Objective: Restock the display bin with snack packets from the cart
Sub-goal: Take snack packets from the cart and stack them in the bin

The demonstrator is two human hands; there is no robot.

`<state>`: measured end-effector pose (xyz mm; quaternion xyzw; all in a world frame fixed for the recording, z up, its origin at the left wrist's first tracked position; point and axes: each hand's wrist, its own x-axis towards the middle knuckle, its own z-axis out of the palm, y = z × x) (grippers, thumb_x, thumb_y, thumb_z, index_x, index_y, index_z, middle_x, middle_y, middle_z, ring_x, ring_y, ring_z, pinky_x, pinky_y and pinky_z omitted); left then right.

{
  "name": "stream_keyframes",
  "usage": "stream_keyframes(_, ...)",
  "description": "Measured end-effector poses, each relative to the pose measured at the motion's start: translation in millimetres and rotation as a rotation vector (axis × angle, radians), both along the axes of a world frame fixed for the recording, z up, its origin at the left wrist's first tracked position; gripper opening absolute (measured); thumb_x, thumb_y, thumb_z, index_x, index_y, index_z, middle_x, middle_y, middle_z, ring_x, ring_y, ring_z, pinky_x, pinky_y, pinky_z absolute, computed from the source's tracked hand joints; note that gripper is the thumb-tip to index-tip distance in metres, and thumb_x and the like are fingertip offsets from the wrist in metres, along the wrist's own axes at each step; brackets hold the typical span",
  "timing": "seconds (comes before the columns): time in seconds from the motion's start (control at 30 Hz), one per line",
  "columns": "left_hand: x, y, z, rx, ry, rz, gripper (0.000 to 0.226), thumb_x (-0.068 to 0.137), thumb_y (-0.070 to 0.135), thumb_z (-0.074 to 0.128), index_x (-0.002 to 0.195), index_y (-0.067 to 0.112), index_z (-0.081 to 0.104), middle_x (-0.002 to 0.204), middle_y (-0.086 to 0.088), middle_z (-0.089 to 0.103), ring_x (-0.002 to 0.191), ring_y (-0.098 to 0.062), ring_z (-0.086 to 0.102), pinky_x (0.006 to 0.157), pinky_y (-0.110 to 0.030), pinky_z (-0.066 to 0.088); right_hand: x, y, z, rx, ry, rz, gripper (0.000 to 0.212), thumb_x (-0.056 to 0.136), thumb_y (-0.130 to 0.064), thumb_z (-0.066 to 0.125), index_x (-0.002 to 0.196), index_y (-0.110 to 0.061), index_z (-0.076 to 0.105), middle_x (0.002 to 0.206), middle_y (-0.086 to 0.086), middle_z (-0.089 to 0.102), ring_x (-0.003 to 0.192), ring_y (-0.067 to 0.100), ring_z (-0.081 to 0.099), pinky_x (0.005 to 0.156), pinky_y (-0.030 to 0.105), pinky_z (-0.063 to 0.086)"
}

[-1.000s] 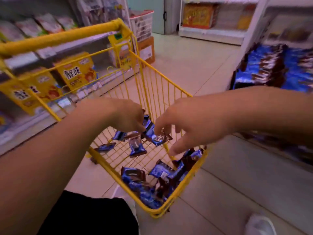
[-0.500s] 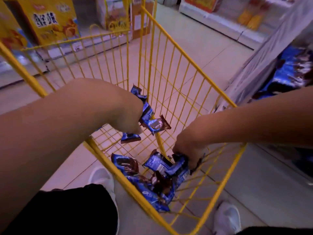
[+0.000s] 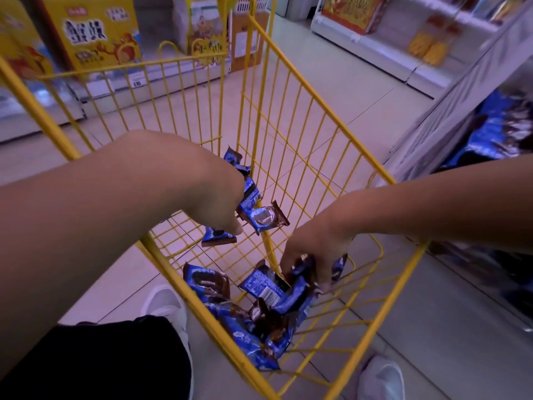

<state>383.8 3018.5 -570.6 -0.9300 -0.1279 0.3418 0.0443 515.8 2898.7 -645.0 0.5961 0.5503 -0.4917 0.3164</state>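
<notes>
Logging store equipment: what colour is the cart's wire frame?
Yellow: the cart has yellow wire sides and rim, plain in the head view.

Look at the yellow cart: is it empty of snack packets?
No. A pile of blue packets lies in the cart, the right hand reaches into it, and the left hand holds several more.

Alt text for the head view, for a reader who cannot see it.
Both hands reach into a yellow wire cart: the left hand holds several blue snack packets, the right hand grasps packets in the pile at the bottom.
</notes>
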Motion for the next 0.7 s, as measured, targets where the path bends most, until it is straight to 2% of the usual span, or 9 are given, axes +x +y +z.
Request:
stream_keyframes(0.07,0,0,1,-0.013,0.005,0.004,0.045,0.098,0.058,0.041,0.112,0.02,0.061,0.096,0.002,0.058,0.072,-0.009,0.046,0.054,-0.02,0.028,0,-2,-2,0.024,0.029,-0.069,0.038,0.086,-0.026,0.079,0.118,-0.023,0.06,0.11,0.0,0.06,0.107,0.032,0.062,0.091,0.053,0.053)
stream_keyframes(0.17,3,-2,-1,-0.042,0.012,-0.001,0.048,0.098,0.059,0.04,0.113,0.019,0.062,0.092,0.003,0.055,0.07,-0.009,0.045,0.054,-0.02,0.029,-12,-10,-10,0.087,0.035,-0.005,0.051,0.087,-0.036,0.077,0.131,-0.02,0.058,0.103,-0.009,0.058,0.094,0.018,0.058,0.08,0.032,0.046)
stream_keyframes(0.27,4,-2,-1,-0.078,0.011,0.014,0.049,0.097,0.059,0.041,0.112,0.018,0.064,0.088,0.003,0.058,0.07,-0.01,0.048,0.055,-0.021,0.032,-25,-11,-20,0.143,0.02,0.049,0.045,0.088,-0.041,0.075,0.125,-0.018,0.064,0.086,-0.015,0.055,0.076,0.009,0.053,0.07,0.029,0.04)
stream_keyframes(0.37,3,1,1,-0.092,0.005,0.033,0.051,0.098,0.059,0.04,0.112,0.016,0.064,0.098,-0.002,0.066,0.076,-0.014,0.054,0.058,-0.022,0.036,-33,-4,-11,0.15,-0.003,0.176,0.039,0.093,-0.039,0.069,0.124,-0.017,0.067,0.099,-0.005,0.058,0.086,0.016,0.052,0.071,0.028,0.038)
stream_keyframes(0.43,2,2,2,-0.097,0.007,0.04,0.052,0.1,0.058,0.037,0.112,0.015,0.064,0.093,0.0,0.062,0.074,-0.014,0.053,0.059,-0.023,0.036,-33,2,3,0.224,-0.039,0.262,0.031,0.097,-0.034,0.065,0.122,-0.016,0.069,0.107,-0.002,0.064,0.093,0.017,0.055,0.072,0.027,0.038)
stream_keyframes(0.47,1,4,1,-0.104,0.012,0.054,0.053,0.1,0.058,0.035,0.112,0.015,0.064,0.091,0.0,0.061,0.074,-0.013,0.054,0.061,-0.022,0.039,-32,4,13,0.281,-0.059,0.289,0.026,0.098,-0.031,0.063,0.118,-0.017,0.071,0.108,-0.002,0.066,0.091,0.015,0.055,0.069,0.026,0.038)
stream_keyframes(0.53,0,7,4,-0.156,0.023,0.131,0.056,0.1,0.061,0.028,0.113,0.019,0.064,0.101,-0.001,0.066,0.089,-0.016,0.064,0.077,-0.028,0.051,-28,5,37,0.404,-0.093,0.271,0.021,0.098,-0.029,0.062,0.112,-0.018,0.073,0.098,-0.006,0.066,0.078,0.007,0.051,0.062,0.02,0.036)
stream_keyframes(0.6,-2,12,11,-0.33,-0.025,0.327,0.058,0.098,0.066,0.024,0.109,0.023,0.062,0.108,-0.006,0.067,0.096,-0.024,0.068,0.085,-0.039,0.058,-23,-2,65,0.58,-0.108,0.177,0.019,0.097,-0.03,0.062,0.109,-0.02,0.074,0.094,-0.006,0.069,0.074,0.007,0.052,0.062,0.015,0.038)
stream_keyframes(0.7,-5,17,23,-0.821,-0.157,0.718,0.083,0.09,0.076,0.023,0.113,0.009,0.065,0.107,-0.017,0.071,0.089,-0.035,0.072,0.072,-0.046,0.062,-19,-25,107,1.064,-0.141,0.032,0.018,0.097,-0.03,0.063,0.109,-0.023,0.074,0.096,-0.004,0.07,0.084,0.014,0.061,0.076,0.037,0.05)
